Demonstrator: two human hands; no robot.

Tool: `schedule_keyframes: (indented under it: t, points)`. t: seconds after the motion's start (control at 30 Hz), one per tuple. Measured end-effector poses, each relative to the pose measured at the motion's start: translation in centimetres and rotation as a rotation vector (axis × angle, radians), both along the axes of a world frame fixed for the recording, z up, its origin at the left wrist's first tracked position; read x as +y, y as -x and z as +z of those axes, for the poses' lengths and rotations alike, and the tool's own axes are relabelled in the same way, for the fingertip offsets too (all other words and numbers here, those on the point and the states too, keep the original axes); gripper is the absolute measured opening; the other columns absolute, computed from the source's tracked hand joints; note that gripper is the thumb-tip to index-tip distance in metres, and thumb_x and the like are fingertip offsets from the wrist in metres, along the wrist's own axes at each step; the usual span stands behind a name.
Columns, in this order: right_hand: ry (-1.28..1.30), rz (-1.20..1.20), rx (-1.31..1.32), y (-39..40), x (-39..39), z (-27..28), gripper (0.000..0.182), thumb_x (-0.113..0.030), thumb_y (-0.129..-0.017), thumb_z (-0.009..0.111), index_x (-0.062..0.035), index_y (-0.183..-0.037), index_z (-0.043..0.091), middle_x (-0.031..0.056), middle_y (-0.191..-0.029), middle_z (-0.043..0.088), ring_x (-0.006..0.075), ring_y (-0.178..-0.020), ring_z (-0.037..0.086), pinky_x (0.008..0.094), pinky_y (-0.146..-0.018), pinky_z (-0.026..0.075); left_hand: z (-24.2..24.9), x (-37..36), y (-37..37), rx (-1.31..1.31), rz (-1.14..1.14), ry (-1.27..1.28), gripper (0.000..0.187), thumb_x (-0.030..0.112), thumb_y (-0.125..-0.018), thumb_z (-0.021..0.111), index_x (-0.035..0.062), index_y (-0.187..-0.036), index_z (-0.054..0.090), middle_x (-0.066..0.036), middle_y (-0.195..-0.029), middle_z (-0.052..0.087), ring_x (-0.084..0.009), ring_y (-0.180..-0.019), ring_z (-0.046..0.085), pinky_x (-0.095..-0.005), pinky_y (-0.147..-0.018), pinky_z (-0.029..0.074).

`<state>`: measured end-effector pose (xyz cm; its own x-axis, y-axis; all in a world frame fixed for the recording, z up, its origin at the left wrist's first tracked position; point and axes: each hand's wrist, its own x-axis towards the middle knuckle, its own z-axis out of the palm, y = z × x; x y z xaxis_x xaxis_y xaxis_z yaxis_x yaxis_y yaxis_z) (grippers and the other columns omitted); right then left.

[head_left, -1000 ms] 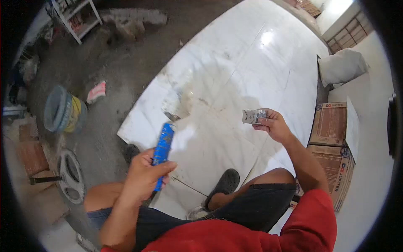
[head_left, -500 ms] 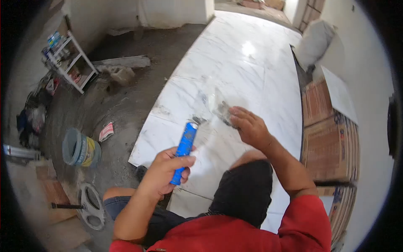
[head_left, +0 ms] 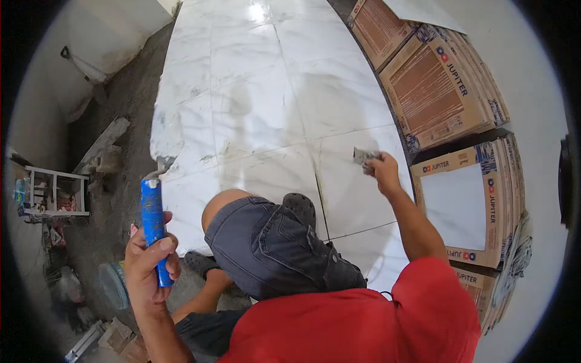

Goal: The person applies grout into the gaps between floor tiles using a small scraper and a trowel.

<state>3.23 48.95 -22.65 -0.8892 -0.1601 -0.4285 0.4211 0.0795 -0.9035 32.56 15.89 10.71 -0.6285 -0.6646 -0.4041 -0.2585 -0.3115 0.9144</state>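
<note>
My left hand (head_left: pixel 151 260) is closed round the blue handle (head_left: pixel 152 212) of a trowel, held upright. Its pale, smeared blade (head_left: pixel 166 130) points away from me over the left edge of the floor tiles. My right hand (head_left: pixel 385 172) pinches a small, grey-stained piece (head_left: pixel 365 156) that I cannot identify, above the white marbled tiles (head_left: pixel 254 66). Dark joints and grey smears show on the tiles around my knee.
Cardboard tile boxes (head_left: pixel 436 85) lean along the right wall, with a white tile (head_left: pixel 454 202) against one stack. At the left are a white shelf (head_left: pixel 57 190), a bucket (head_left: pixel 113 284), a block (head_left: pixel 109 160) and rough grey floor.
The view has turned right and down. My left hand with the trowel has moved left, away from my right hand, which has lifted off the tiles with the grey-stained piece.
</note>
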Motion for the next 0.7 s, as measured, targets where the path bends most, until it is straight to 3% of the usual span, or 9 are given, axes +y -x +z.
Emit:
schedule_keyframes:
  t: [0.13,0.33,0.57,0.7]
  points:
    - [0.142,-0.121,-0.344,-4.3,0.8,-1.3,0.039,-0.004,-0.081,0.055,0.0021,-0.120,0.049,0.0159,-0.099,0.063,0.0260,-0.072,0.066,0.0365,-0.060,0.058,0.7,2.2,0.8,-0.040,-0.118,-0.002,0.056,0.015,-0.080,0.071,-0.0095,-0.124,0.048,-0.005,-0.069,0.058,-0.0068,-0.043,0.052,-0.0194,-0.036,0.041]
    - [0.229,-0.033,-0.294,-5.2,-0.1,3.6,0.034,-0.004,-0.082,0.051,0.0015,-0.116,0.050,0.0156,-0.095,0.064,0.0268,-0.071,0.066,0.0360,-0.057,0.056,1.8,4.6,0.1,0.024,-0.243,-0.122,0.046,0.026,-0.094,0.059,-0.0081,-0.124,0.050,-0.007,-0.070,0.059,-0.0080,-0.044,0.052,-0.0198,-0.037,0.042]
    - [0.310,-0.063,-0.171,-4.6,-0.2,8.6,0.032,-0.004,-0.083,0.051,0.0020,-0.115,0.054,0.0157,-0.094,0.064,0.0270,-0.072,0.067,0.0340,-0.058,0.058,3.9,4.4,-3.6,0.072,-0.198,-0.133,0.045,0.030,-0.094,0.060,-0.0058,-0.121,0.053,-0.006,-0.071,0.059,-0.0084,-0.043,0.052,-0.0197,-0.037,0.041]
    - [0.386,-0.151,-0.203,-2.6,0.3,7.2,0.023,-0.005,-0.085,0.055,-0.0003,-0.107,0.057,0.0142,-0.093,0.064,0.0277,-0.072,0.066,0.0342,-0.061,0.058,4.7,4.0,-6.8,0.069,-0.168,-0.075,0.041,0.027,-0.092,0.063,-0.0039,-0.119,0.056,-0.004,-0.071,0.060,-0.0077,-0.041,0.051,-0.0192,-0.037,0.040]
